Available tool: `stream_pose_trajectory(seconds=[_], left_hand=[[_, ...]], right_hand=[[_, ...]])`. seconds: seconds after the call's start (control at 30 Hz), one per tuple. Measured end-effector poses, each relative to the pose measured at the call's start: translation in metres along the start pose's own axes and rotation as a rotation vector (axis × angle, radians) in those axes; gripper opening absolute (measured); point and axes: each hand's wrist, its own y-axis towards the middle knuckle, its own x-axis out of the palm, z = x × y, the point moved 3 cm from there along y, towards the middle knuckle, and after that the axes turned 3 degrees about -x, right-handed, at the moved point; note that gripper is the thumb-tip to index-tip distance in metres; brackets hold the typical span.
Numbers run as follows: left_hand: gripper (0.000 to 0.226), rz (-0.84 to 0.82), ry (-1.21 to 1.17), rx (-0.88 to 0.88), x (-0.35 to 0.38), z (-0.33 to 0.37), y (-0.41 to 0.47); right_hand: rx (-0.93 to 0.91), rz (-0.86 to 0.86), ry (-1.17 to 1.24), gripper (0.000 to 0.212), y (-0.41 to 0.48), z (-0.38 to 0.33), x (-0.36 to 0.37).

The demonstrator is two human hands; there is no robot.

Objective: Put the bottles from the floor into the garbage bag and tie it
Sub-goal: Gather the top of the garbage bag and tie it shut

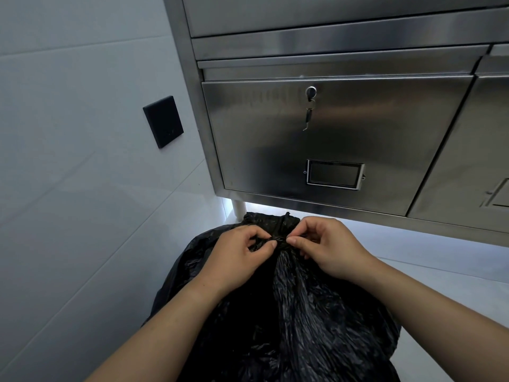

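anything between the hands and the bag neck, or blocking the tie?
Nothing visible. The left hand and right hand already pinch the gathered neck of the garbage bag from either side, fingertips on the plastic. The steel cabinet stands behind the bag, clear of the knot. No bottles show on the floor.

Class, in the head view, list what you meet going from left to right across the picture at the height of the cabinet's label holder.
Tiled wall → black wall plate → steel cabinet door → label holder → second cabinet door.
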Motion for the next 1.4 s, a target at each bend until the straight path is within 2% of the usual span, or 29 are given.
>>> stream_pose_trajectory(seconds=[0.3, 0.47, 0.57, 0.6, 0.67, 0.77, 0.93, 1.17, 1.27, 1.4], left_hand=[[0.011, 0.114, 0.026, -0.017, 0.001, 0.002, 0.003], [0.019, 0.140, -0.048, -0.026, 0.005, 0.002, -0.003], [0.021, 0.132, -0.100, -0.010, 0.004, 0.005, -0.003], [0.020, 0.134, -0.095, -0.001, 0.004, 0.006, -0.003], [0.014, 0.119, -0.061, 0.020, 0.002, 0.006, -0.003], [0.009, 0.056, -0.034, 0.062, -0.002, 0.003, -0.006], [0.023, -0.020, 0.056, 0.090, -0.009, -0.002, -0.006], [0.030, -0.090, 0.143, 0.075, -0.013, -0.009, -0.003], [0.028, -0.080, 0.071, -0.023, -0.012, -0.017, -0.003], [0.021, 0.001, -0.157, -0.119, -0.011, -0.015, 0.000]], right_hand=[[-0.017, 0.024, -0.107, 0.014, -0.002, -0.003, -0.005], [-0.028, 0.027, -0.147, 0.007, -0.008, -0.004, 0.004], [-0.021, 0.093, -0.152, 0.026, -0.009, -0.008, 0.004], [-0.017, 0.111, -0.167, 0.025, -0.008, -0.008, 0.004], [-0.007, 0.129, -0.201, 0.016, -0.005, -0.007, 0.003], [-0.021, 0.146, -0.211, 0.012, -0.003, -0.004, -0.001], [-0.015, 0.214, -0.138, 0.010, -0.001, 0.003, -0.010], [-0.023, 0.246, -0.098, 0.016, -0.003, 0.008, -0.014], [-0.030, 0.247, -0.090, 0.017, -0.004, 0.008, -0.013], [-0.040, 0.250, -0.076, 0.015, -0.001, 0.006, -0.010]])
